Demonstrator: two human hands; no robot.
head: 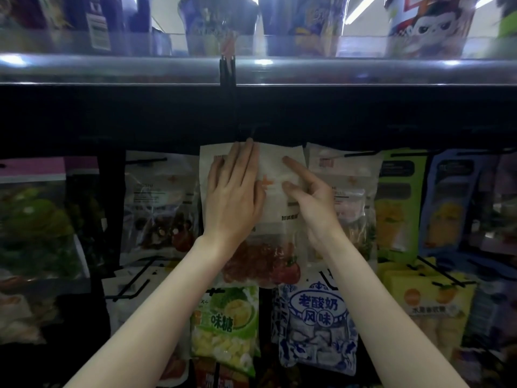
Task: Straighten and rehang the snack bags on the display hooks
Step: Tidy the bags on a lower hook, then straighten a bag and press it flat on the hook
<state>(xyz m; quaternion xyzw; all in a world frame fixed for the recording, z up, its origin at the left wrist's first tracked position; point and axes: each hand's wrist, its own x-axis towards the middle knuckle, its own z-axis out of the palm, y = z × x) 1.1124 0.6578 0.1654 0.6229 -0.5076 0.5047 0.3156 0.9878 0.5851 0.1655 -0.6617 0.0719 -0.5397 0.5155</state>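
Your two hands are up at the centre of the frame on a white snack bag [275, 191] with a clear window full of red dried fruit, which hangs in the top row of the display just below the dark underside of the shelf [251, 71]. Your left hand [237, 194] lies flat on the upper left of that bag, fingers straight and close together, fingertips reaching its top edge where a thin black hook [253, 133] comes down to it. Your right hand [310, 191] is on the bag's right side: the forefinger is stretched out and touches the white panel, the thumb presses just below it, and the other fingers are tucked behind where you cannot see how they lie, so it is not clear whether the edge is pinched.

Left of your bag hangs a similar white bag with dark fruit [159, 203]; right of it, partly behind your right hand, a white bag with pale contents [355, 197]. Further right are a green-and-yellow bag [397, 203] and a blue one [447, 203]. In the row beneath, at lower centre, hang a green durian candy bag [226, 329] and a blue-and-white yogurt-flavour bag [319, 326], side by side between your forearms
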